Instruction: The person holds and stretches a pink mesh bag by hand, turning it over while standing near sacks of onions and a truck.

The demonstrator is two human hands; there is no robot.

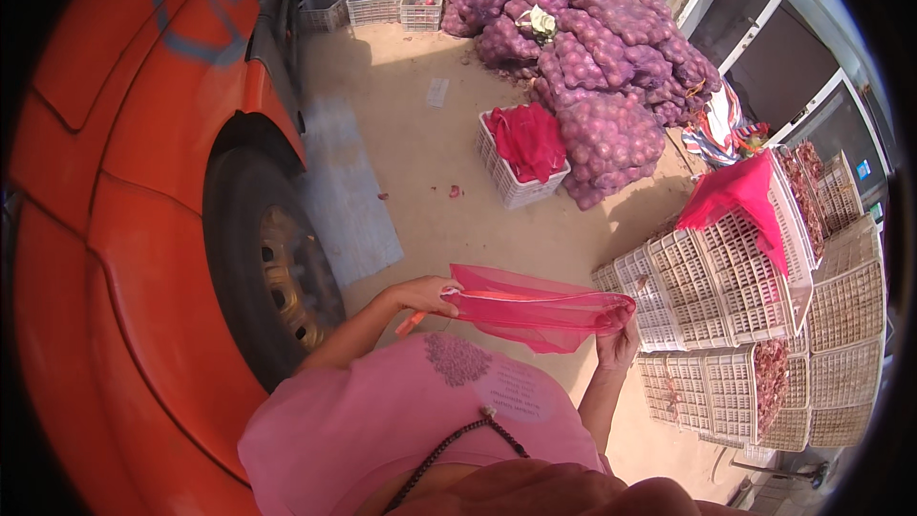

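Note:
A pink-red mesh bag (535, 313) is stretched sideways in front of my body, its pale-edged mouth running between my hands. My left hand (428, 296) grips one end of it, fingers closed. An orange strip (411, 323), perhaps a tag or tool handle, pokes out below that hand; I cannot tell whether the hand holds it. At the other end my right hand (619, 339) is raised, its fingers closed on the bag's edge and partly covered by the mesh. The bag looks flat, with nothing visible inside.
An orange truck (124, 229) with a large wheel (277, 268) stands close at left. Ahead, a white crate (521, 191) holds red mesh bags (525, 141) beside piled sacks of onions (607, 134). Stacked crates (707, 277) rise close at right, a red mesh bag (735, 196) draped over them.

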